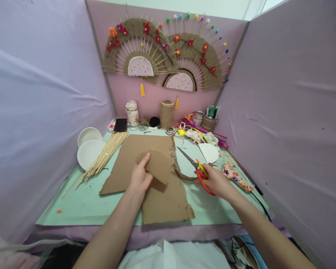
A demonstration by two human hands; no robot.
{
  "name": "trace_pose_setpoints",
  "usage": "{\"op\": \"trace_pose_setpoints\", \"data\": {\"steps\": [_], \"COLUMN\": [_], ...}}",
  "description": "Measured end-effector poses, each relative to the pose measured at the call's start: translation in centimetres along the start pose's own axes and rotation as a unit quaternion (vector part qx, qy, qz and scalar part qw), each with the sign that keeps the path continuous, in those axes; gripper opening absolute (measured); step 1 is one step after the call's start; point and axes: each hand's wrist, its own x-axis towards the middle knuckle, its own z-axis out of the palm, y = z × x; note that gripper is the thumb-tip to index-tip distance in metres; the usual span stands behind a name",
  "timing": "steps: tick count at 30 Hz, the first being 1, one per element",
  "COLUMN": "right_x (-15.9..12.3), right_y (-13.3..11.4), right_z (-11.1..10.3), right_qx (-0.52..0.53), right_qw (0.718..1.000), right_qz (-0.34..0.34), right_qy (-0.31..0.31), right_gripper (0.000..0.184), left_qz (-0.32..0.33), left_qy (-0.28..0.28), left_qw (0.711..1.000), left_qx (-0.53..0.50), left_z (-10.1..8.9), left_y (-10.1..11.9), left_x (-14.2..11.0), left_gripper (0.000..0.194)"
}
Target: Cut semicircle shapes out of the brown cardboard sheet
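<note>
My left hand (141, 175) grips a rounded piece of cardboard (158, 164), thumb on top, above a larger sheet of brown cardboard (126, 160). The sheet lies on the green table cover and has a ragged right edge. Over to the right, my right hand (214, 180) is closed on a pair of scissors (200, 173) with red and yellow handles. Their dark blades point up and left, away from the held piece. A thin curved cardboard strip (189, 178) lies beside the scissors, near the fingers of my right hand.
Bamboo sticks (106, 153) and white bowls (89, 153) are on the left. Along the back stand a bottle (132, 113), a twine spool (167, 114) and a pen holder (209, 122). A flower-patterned glue gun (236, 176) lies right. Two decorated fans (149, 46) hang behind.
</note>
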Motion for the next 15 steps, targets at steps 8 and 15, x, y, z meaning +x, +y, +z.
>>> {"op": "trace_pose_setpoints", "data": {"steps": [8,15], "right_x": [-0.1,-6.7], "right_y": [-0.5,0.1], "right_z": [2.3,-5.1], "right_qx": [-0.083,0.004], "right_qw": [0.996,1.000], "right_qz": [-0.012,0.008], "right_qy": [-0.014,0.000], "right_gripper": [0.011,0.021], "left_qz": [-0.007,-0.058], "left_qy": [0.014,0.013], "left_qw": [0.999,0.995], "left_qx": [-0.045,-0.076], "left_z": [0.3,0.0], "left_y": [0.9,2.2], "left_x": [0.3,-0.1], "left_gripper": [0.018,0.021]}}
